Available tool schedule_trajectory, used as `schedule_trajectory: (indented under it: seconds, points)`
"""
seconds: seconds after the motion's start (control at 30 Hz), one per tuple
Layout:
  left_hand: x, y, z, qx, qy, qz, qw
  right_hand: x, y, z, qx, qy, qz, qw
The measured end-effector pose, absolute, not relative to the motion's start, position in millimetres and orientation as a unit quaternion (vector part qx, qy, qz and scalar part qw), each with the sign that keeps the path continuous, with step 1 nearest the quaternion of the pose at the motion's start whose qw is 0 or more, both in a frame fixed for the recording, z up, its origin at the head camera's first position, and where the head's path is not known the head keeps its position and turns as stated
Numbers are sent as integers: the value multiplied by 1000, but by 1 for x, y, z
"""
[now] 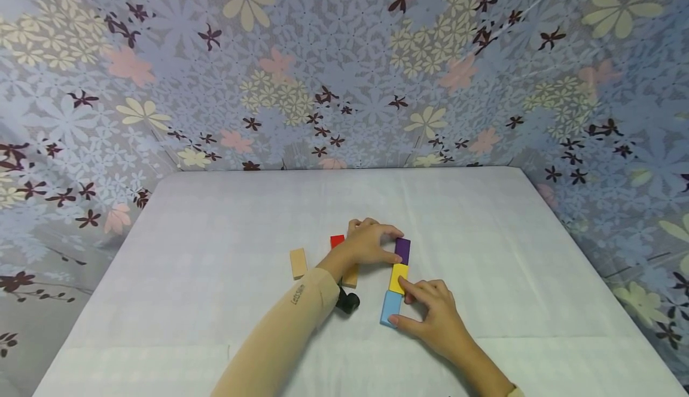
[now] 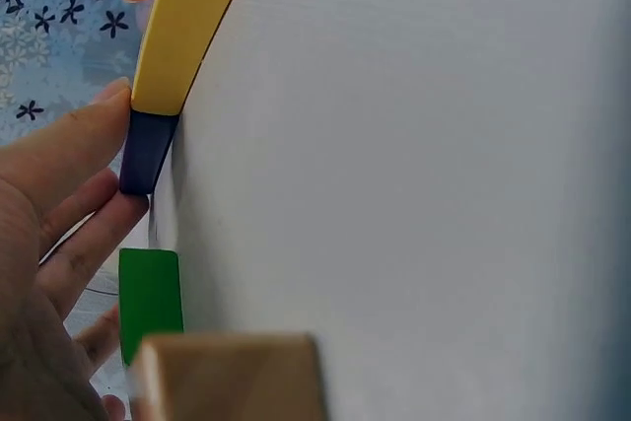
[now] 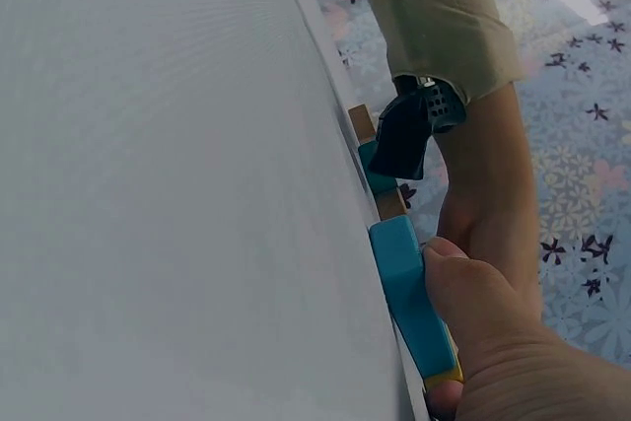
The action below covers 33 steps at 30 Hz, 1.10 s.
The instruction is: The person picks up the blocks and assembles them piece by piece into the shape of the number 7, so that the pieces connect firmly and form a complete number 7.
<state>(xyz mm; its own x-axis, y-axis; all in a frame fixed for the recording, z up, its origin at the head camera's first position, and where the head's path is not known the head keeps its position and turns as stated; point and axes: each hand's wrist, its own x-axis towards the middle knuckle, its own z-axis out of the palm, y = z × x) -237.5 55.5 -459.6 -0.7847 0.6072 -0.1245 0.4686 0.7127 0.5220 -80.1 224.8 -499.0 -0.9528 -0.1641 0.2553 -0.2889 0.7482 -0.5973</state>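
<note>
Three blocks stand end to end in a row: a purple block (image 1: 402, 250), a yellow block (image 1: 398, 277) and a light-blue block (image 1: 391, 306). The left hand (image 1: 371, 244) holds the purple block between thumb and a fingertip. In the left wrist view the thumb sits where the purple block (image 2: 150, 150) meets the yellow block (image 2: 187, 32). My right hand (image 1: 436, 316) has its thumb against the light-blue block (image 3: 409, 288) and its index finger on the yellow one. The other fingers of the right hand are bent.
Left of the row lie a plain wooden block (image 1: 298, 263), a red block (image 1: 337, 241) and another wooden block (image 1: 350, 277), partly behind the left arm. A green block (image 2: 150, 298) shows near the left hand. A dark wrist camera (image 1: 348, 301) hangs under the left sleeve.
</note>
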Motion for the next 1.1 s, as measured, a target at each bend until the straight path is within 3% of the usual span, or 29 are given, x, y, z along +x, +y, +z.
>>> schedule_trajectory:
  seconds: [0.23, 0.73, 1.1]
  points:
    - [-237, 37, -460, 294, 909, 262, 136, -81, 223, -499, 116, -931, 335, 84]
    - [-227, -42, -451, 203, 893, 391, 88, -81, 225, -499, 102, -933, 336, 75]
    - [-211, -96, -463, 159, 919, 355, 68, -82, 224, -500, 99, -931, 344, 69]
